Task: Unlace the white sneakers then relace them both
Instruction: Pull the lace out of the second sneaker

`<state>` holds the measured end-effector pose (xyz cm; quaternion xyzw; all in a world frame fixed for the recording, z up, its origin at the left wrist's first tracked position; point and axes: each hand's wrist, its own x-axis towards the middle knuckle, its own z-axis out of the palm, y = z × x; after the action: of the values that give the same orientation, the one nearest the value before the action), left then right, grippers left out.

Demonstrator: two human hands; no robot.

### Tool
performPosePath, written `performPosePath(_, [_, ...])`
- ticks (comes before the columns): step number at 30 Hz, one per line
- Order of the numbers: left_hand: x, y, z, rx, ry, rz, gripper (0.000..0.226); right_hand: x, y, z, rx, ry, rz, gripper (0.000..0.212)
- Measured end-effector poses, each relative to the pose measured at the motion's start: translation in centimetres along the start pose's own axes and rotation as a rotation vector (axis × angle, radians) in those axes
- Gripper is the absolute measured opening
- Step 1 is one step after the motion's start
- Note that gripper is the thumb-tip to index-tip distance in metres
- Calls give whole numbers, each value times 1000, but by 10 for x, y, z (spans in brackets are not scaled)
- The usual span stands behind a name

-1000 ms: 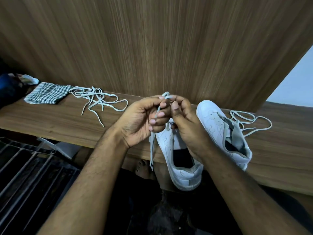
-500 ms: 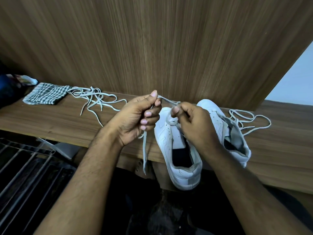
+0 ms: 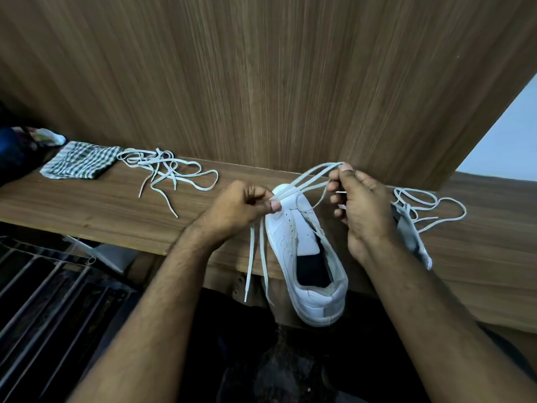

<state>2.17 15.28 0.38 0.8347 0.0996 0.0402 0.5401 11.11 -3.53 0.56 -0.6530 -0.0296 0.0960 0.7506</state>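
Relacing near sneaker point(image 3: 305, 257): your left hand point(image 3: 238, 207) pinches both lace point(image 3: 313, 175) strands at toe, right hand point(image 3: 363, 210) grips loop. Next, probably even ends, thread next eyelets.

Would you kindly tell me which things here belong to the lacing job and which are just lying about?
Part of the job:
- near sneaker
- lace stretched between the left hand and right hand
- second sneaker, mostly hidden behind the right hand
- loose lace beside it
- tangled lace on the bench

Lying about:
- checked cloth
- metal rack below the bench
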Motion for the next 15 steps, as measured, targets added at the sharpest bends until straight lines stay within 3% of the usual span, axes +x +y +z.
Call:
performPosePath(3, [-5,14,-1,-327,-68,57,6,1,0,1,-19,5,-26,28])
performPosePath(6, [-17,32,-3,-700,-203,118,14,3,1,0,-81,-22,-66,27])
performPosePath(11, [-18,36,3,-714,-246,183,34,-2,13,5,-286,-189,-127,21])
performPosePath(15, [-16,34,6,-660,-196,202,32,-6,14,10,-345,-242,-150,25])
